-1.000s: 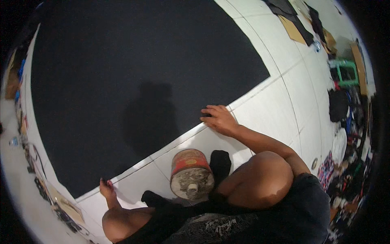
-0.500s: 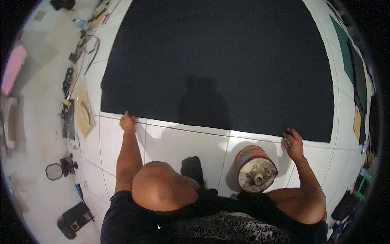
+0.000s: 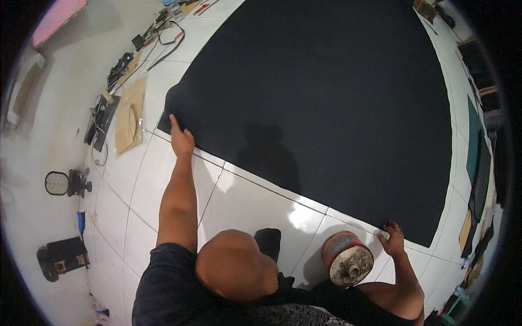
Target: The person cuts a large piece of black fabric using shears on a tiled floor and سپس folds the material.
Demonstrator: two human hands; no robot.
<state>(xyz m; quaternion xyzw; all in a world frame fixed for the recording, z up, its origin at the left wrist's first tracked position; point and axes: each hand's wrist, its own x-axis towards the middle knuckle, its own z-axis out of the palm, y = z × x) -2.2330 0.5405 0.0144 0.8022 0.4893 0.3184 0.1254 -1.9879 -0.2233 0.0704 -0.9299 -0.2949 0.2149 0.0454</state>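
A large sheet of black fabric lies flat on the white tiled floor in front of me. My left hand rests on its near left corner, index finger stretched out over the fabric and thumb apart. At the near edge towards the right corner is my right hand, its fingertips on the fabric and its thumb spread away. Neither hand appears to grip anything. Beside the right hand stands a round, worn red-and-grey can-like object with a dirty pale top and a central knob.
To the left lie a brown paper piece in clear plastic, cables and a black device. A round mesh-faced object sits nearby. Green sheet material lies on the right. My bent knee is between my arms.
My view has turned, so the fabric's near edge now slants down to the right. My left hand has moved from the near edge onto the fabric, index finger extended. The right hand stays at the edge.
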